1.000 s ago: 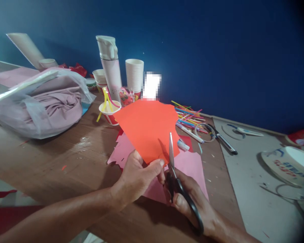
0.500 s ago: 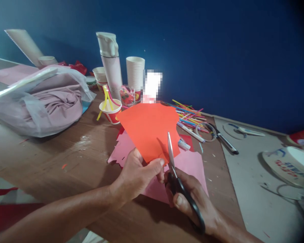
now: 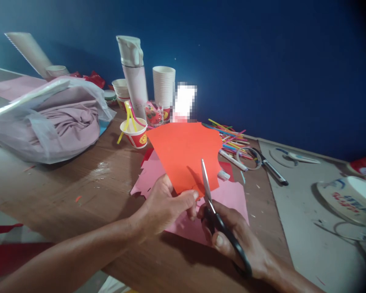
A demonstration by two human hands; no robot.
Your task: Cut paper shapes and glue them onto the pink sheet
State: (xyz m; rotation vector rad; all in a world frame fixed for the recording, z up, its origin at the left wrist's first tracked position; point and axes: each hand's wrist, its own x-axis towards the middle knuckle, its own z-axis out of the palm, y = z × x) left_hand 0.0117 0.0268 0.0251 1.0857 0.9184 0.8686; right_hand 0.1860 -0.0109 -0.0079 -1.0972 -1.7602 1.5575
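Fingers of the left hand: the thumb lies flat over the lower edge of a bright orange, fan-shaped sheet of paper, and the other fingers curl beneath it, pinching the edge between them. The right hand is closed around the black plastic handles of a pair of steel-bladed scissors, its thumb pressed against the near loop.

The step in hand appears to be the trimming of the orange sheet. One blade rises in front of the paper near its lower right corner; the second is largely hidden, so whether paper lies between the blades cannot be told. The next move would seem to call for a steady left pinch, clear of the blade's path, and a controlled closing of the right hand.

Position of the sheet: it extends up and away from the left fingertips, raised above the brown wood-grain table, its lower edge in the grip and its broad end furthest from the hands. The scissors' pivot stands just beside the left fingertips, to their right. Beneath both hands lies a pale pink paper sheet with a jagged left edge.
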